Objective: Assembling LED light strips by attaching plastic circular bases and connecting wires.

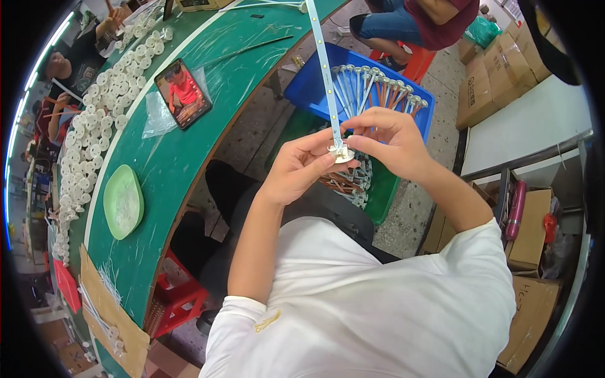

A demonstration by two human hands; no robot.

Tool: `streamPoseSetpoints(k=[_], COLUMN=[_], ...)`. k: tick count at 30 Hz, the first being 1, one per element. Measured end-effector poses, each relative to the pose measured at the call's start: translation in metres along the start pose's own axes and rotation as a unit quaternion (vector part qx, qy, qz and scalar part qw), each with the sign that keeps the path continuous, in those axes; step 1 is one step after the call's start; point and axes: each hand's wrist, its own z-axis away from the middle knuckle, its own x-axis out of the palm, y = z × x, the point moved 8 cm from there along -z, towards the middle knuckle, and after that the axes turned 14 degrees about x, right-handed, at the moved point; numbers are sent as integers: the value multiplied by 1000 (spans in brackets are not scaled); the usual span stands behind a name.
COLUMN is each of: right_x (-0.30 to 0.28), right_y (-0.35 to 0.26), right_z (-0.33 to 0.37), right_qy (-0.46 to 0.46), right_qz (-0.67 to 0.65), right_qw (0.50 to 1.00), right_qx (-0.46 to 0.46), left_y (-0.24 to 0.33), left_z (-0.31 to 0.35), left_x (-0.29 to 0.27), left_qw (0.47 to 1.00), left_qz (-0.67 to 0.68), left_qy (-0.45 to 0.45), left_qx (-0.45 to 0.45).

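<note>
A long, narrow LED strip [326, 69] with small yellowish chips stands upright in front of me, leaning slightly left at its top. Its lower end meets a round white end cap [341, 155] with loose white wire near the joint. My left hand [293, 169] grips the cap between thumb and fingers. From the other side, my right hand [394, 143] has its thumb and fingertips closed beside the strip's lower end; what they pinch is too small to make out. Below and beyond the hands, a blue bin [309, 89] holds several strips with round caps.
A green bin [386, 200] beneath holds more capped strips. On the green table [170, 167] at left are a phone [184, 94], a green dish [112, 211], piled white caps [88, 142] and cardboard [126, 327]. Cartons [498, 72] stand right; a seated person [450, 25] is ahead.
</note>
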Motion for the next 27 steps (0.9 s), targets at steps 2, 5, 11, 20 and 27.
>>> streamPoseSetpoints(k=[2,5,11,20,27], right_x=[-11,-9,2,17,45], right_y=[4,8,15,39,54], right_z=[10,13,12,10,16], right_qy=[145,139,65,-105,-197], right_qz=[-47,19,34,-312,-511], right_qw=[988,990,997,941,816], right_qx=[-30,-27,25,74,183], left_y=[1,-1,0,2,0], left_z=[2,2,3,8,10], left_x=[3,2,1,3,10], left_qw=[1000,1000,998,1000,997], left_qz=[-11,-16,-54,-8,69], left_qy=[6,7,12,-18,-43], left_qx=[13,-1,-7,-24,-13])
